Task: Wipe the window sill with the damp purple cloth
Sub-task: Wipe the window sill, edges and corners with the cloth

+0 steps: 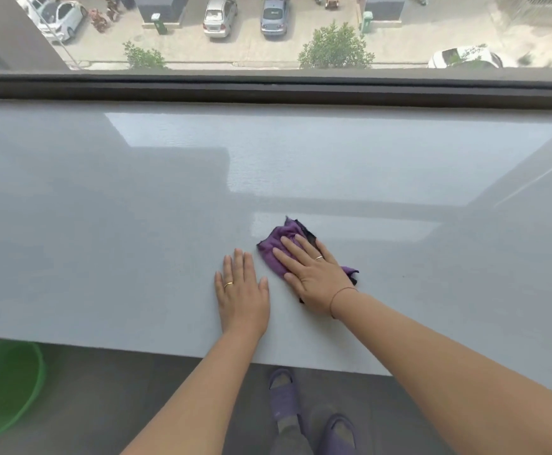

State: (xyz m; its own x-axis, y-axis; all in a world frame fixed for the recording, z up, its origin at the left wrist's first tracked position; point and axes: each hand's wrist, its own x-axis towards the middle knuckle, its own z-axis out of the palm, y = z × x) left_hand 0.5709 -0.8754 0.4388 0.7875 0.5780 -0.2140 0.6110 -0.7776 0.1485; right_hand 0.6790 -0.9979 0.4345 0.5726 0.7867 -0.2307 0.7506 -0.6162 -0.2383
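Observation:
A wide, glossy pale grey window sill fills the middle of the head view. The purple cloth, crumpled with dark edges, lies on the sill right of centre. My right hand presses flat on top of the cloth, fingers spread and pointing up-left, so much of the cloth is hidden under the palm. My left hand rests flat on the bare sill just left of the cloth, fingers together, holding nothing. A shiny wet-looking patch shows beyond the cloth.
A dark window frame runs along the sill's far edge, with glass above showing a street far below. A green plastic basin sits on the dark floor at lower left. My feet in purple slippers stand below the sill's near edge.

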